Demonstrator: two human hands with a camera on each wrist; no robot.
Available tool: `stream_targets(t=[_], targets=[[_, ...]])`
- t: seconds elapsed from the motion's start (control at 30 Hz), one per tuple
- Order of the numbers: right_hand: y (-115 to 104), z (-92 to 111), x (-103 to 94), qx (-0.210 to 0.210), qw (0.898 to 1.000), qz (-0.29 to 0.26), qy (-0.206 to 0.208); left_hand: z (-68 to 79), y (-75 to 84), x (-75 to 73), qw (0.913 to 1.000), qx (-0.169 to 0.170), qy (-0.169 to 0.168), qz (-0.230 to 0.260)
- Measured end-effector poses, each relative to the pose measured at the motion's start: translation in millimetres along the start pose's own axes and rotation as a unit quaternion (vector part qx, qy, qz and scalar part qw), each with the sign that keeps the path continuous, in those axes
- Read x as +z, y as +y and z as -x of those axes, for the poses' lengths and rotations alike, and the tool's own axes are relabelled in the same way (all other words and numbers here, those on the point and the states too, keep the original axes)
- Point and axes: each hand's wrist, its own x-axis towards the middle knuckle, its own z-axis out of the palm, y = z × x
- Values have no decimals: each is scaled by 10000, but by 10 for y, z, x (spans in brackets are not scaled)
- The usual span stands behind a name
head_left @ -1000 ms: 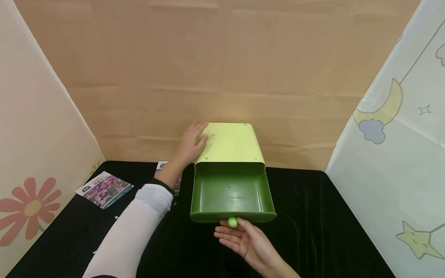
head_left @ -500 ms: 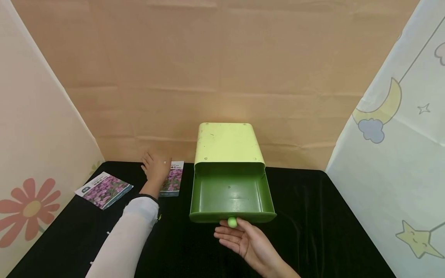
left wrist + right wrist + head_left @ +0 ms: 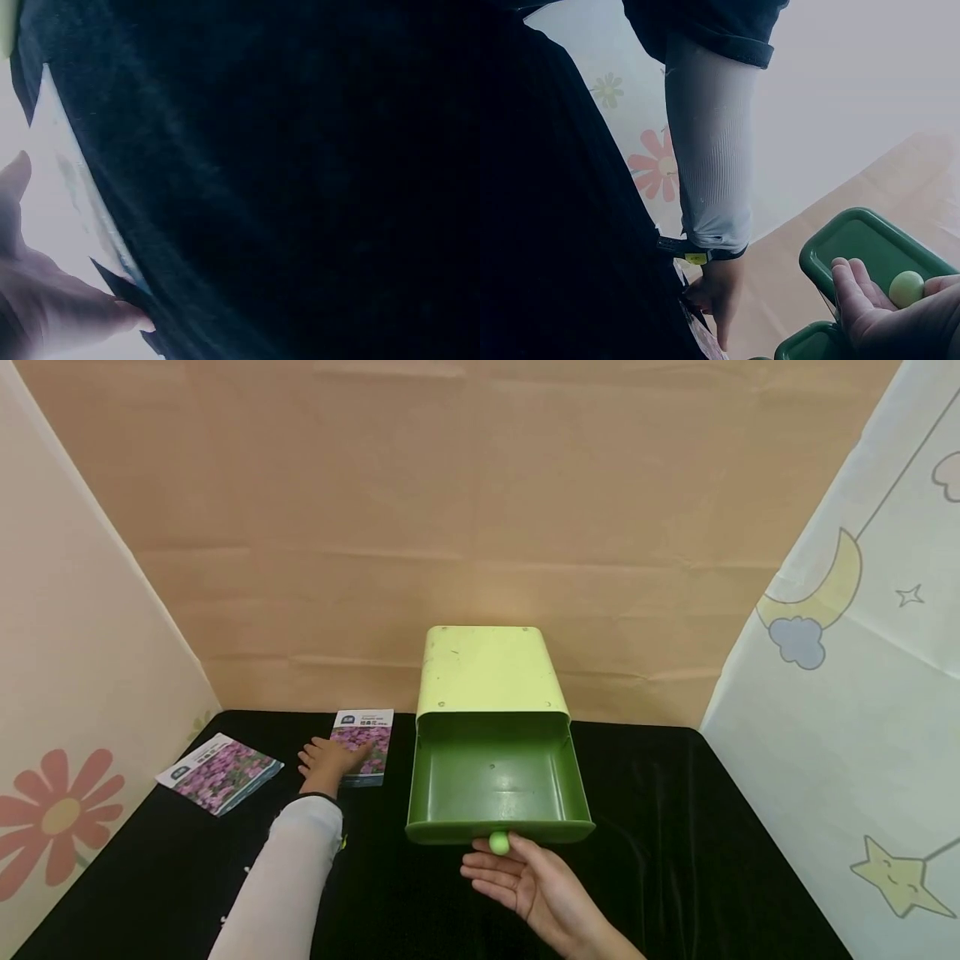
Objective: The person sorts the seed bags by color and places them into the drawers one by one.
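A yellow-green box (image 3: 491,668) stands on the black-covered table, its dark green drawer (image 3: 495,777) pulled out with nothing visible inside. My right hand (image 3: 536,889) pinches the round light-green knob (image 3: 498,842) between thumb and index finger, the other fingers stretched out; the right wrist view also shows this knob (image 3: 907,289). My left hand (image 3: 328,762), fingers spread, is at the left side of a flower-seed packet (image 3: 372,739), its thumb over the printed pink blossoms. In the left wrist view the packet's pale edge (image 3: 79,180) lies beside that hand.
Another flower-printed packet (image 3: 219,772), perhaps a small stack, lies at the table's left edge. A brown paper wall (image 3: 480,527) rises behind, with printed white panels on the left and right (image 3: 847,693). Small white bits dot the black cloth (image 3: 360,893) near the left sleeve.
My left hand has left the top of the box, swung left, and lowered to the seed packet near it. My right hand stays at the drawer knob, and the drawer has not visibly moved.
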Motion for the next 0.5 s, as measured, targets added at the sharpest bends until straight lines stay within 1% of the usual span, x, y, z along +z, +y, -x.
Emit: stream_targets(t=[0.1, 0.23, 0.37, 0.43, 0.5], targets=[[0, -1, 3, 3, 10000, 34, -1, 29, -36, 3, 9998, -41, -128, -155], [1, -1, 3, -8, 10000, 56, -26, 45, -55, 0, 9990, 43, -224, -384], [0, -1, 2, -23, 10000, 62, -58, 57, -41, -14, 9992, 94, -150, -350], [0, 0, 0, -24, 10000, 53, -53, 63, -33, -19, 9996, 89, -70, -242], [1, 2, -2, -22, 10000, 36, -64, 70, -30, -20, 9999, 67, 77, -72]])
